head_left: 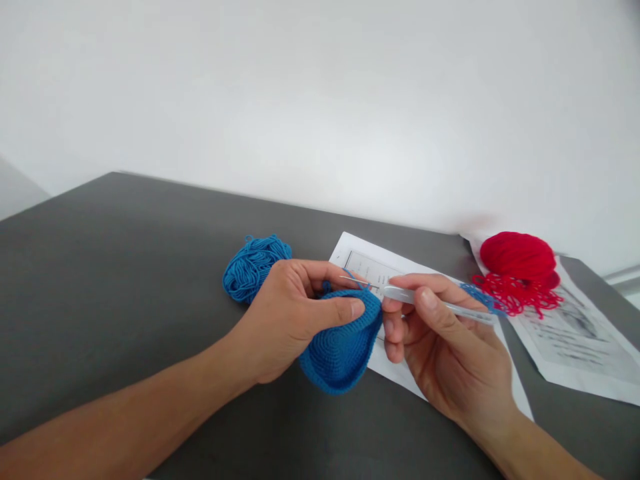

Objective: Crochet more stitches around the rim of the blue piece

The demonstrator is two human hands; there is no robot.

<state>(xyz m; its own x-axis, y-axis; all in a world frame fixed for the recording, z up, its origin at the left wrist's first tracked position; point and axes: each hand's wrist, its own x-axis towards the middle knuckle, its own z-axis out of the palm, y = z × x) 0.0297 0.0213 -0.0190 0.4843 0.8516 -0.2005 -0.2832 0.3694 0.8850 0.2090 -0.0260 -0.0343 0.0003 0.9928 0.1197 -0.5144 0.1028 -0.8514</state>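
A round, cupped blue crochet piece [340,343] hangs from my left hand [293,310], its top edge pinched between thumb and fingers. Blue yarn runs near the left index finger at the piece's upper edge. My right hand [450,347] grips a crochet hook [410,295] by its clear, pale handle, with thumb on top and fingers beneath. The hook's thin metal shaft points left, across the upper edge of the blue piece, where a strand of yarn meets it. Behind my left hand lies a blue yarn ball [253,267].
Under and behind my hands, a printed sheet [400,377] lies on the dark grey table [150,280]. At the right, a red yarn ball [520,257] with loose red strands rests on another printed sheet [575,340]. Loose blue yarn [483,297] lies beside it. A white wall stands behind.
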